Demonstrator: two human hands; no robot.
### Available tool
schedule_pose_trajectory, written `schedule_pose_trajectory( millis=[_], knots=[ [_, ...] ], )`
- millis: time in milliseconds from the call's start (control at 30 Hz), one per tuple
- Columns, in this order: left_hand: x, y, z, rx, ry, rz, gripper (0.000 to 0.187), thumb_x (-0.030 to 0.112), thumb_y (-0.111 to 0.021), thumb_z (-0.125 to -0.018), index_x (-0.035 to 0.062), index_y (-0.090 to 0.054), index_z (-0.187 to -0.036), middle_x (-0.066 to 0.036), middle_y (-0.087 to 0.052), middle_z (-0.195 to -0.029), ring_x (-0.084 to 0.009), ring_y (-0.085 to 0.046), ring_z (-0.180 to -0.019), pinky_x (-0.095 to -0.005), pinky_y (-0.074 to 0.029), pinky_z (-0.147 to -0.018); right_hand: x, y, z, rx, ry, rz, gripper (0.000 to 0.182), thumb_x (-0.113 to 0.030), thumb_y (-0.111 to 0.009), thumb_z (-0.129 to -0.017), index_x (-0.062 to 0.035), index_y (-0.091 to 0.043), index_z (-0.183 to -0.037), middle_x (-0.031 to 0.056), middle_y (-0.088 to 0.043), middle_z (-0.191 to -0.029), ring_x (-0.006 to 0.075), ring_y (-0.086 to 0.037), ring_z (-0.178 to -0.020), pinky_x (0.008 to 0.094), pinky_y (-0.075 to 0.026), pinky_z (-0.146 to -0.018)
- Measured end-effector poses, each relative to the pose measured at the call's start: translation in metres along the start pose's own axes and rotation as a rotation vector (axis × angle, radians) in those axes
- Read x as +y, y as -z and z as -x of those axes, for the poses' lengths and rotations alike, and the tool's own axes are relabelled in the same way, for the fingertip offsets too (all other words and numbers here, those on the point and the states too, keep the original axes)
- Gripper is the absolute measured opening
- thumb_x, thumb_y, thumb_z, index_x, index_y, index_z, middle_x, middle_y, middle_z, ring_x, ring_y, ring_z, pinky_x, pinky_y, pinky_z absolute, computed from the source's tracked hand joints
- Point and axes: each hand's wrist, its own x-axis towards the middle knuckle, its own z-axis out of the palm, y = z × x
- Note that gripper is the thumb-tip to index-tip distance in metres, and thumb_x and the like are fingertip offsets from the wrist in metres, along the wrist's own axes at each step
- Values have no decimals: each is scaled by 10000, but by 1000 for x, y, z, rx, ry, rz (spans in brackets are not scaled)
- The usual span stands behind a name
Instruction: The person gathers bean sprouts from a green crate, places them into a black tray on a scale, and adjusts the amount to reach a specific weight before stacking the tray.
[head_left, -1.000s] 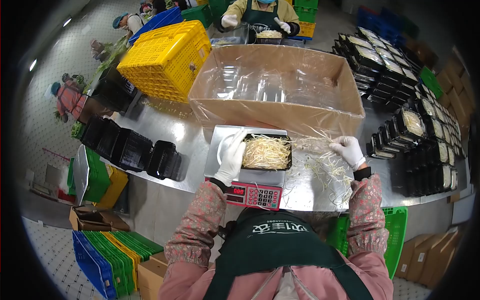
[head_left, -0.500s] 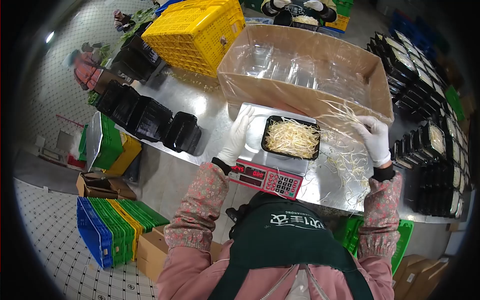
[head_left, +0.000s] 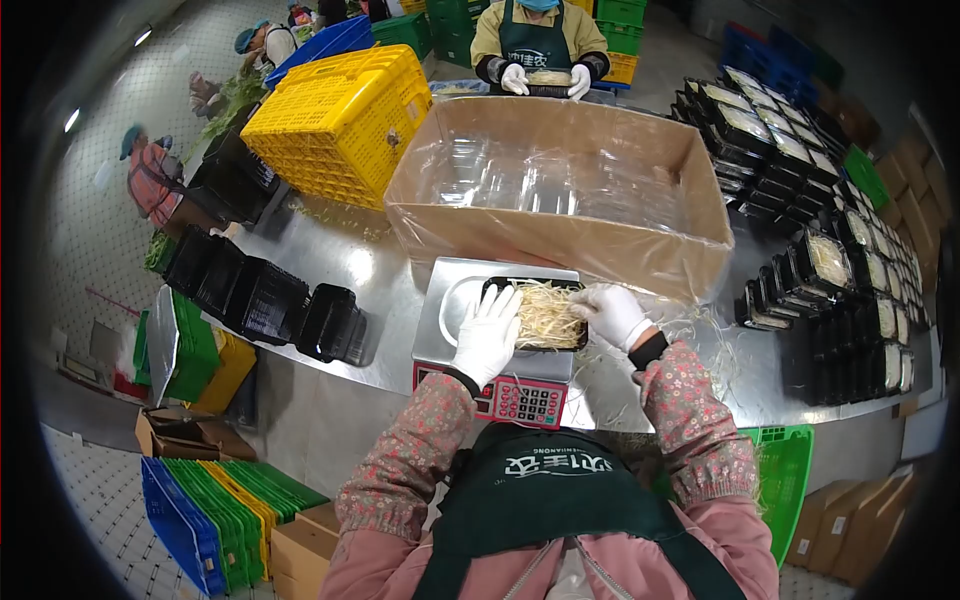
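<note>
A black plastic tray (head_left: 568,283) heaped with pale bean sprouts (head_left: 547,316) sits on the steel pan of a red digital scale (head_left: 530,402). My left hand (head_left: 487,336), in a white glove, is open, its stretched fingers lying over the tray's left end and the sprouts there. At the opposite end is my gloved right hand (head_left: 612,314), its fingers pinched together on bean sprouts at the tray's edge. The fingertips partly hide the strands they hold. Loose sprouts (head_left: 700,325) lie scattered on the steel table (head_left: 385,290), right of the scale.
A plastic-lined cardboard box (head_left: 560,225) of clear lids stands beyond the scale. Black trays (head_left: 270,300) line the left, near a yellow crate (head_left: 345,120). Stacked filled trays (head_left: 825,260) crowd the right. Across the table, a person (head_left: 540,45) holds a sprout tray.
My right hand has moved left with its sprouts to the tray's right end. My left hand has come from beside the tray onto its left end. The view has shifted.
</note>
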Motion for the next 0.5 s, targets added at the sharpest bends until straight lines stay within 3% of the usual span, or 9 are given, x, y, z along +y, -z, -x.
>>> schedule_pose_trajectory(
  millis=[67,167,233,267,300,367,500],
  knots=[
    [0,0,-1,14,-12,24,480,239,-521,-936,61,-489,-1381,-147,-473,-1435,-349,-364,-1372,-521,-297,-1094,8,28,12,3,-112,-107,221,-216,-666,-865,-46,-729,-991,172,-705,-963,325,-674,-899,372,-524,-831],
    [-3,8,0,29,-10,162,478,186,-512,-938,38,-471,-1390,-178,-448,-1446,-373,-346,-1375,-490,-270,-1124,34,57,40,101,-228,-153,221,-146,-704,-838,-20,-722,-1018,181,-713,-929,270,-698,-835,330,-538,-759],
    [-7,21,2,60,15,305,479,155,-505,-938,33,-461,-1399,-193,-439,-1448,-377,-341,-1377,-470,-253,-1142,60,57,63,180,-443,-384,206,-119,-713,-826,-16,-726,-1004,185,-714,-914,247,-699,-801,310,-539,-734],
    [-9,38,2,75,10,290,489,107,-495,-929,20,-447,-1407,-206,-437,-1441,-370,-322,-1392,-450,-229,-1161,77,52,75,202,-469,-424,228,-164,-732,-812,-47,-735,-1007,177,-714,-918,285,-698,-794,327,-544,-746],
    [-25,34,6,134,-10,343,468,96,-485,-945,-2,-447,-1401,-203,-453,-1428,-352,-349,-1384,-430,-259,-1152,87,55,86,85,-502,-221,259,-194,-753,-798,-50,-733,-1012,173,-715,-911,292,-691,-784,338,-542,-750],
    [-35,52,13,164,186,650,444,97,-483,-964,-22,-449,-1391,-203,-469,-1416,-335,-405,-1353,-388,-312,-1128,101,56,100,-154,-551,185,329,-253,-794,-769,-54,-727,-1023,165,-715,-896,305,-675,-762,359,-539,-759],
    [-65,69,17,193,201,523,436,108,-488,-976,-27,-448,-1389,-207,-482,-1406,-319,-449,-1326,-359,-351,-1102,87,70,101,-221,-487,398,439,-278,-795,-748,-89,-691,-1131,173,-696,-1021,346,-655,-998,409,-513,-878]
  ],
)
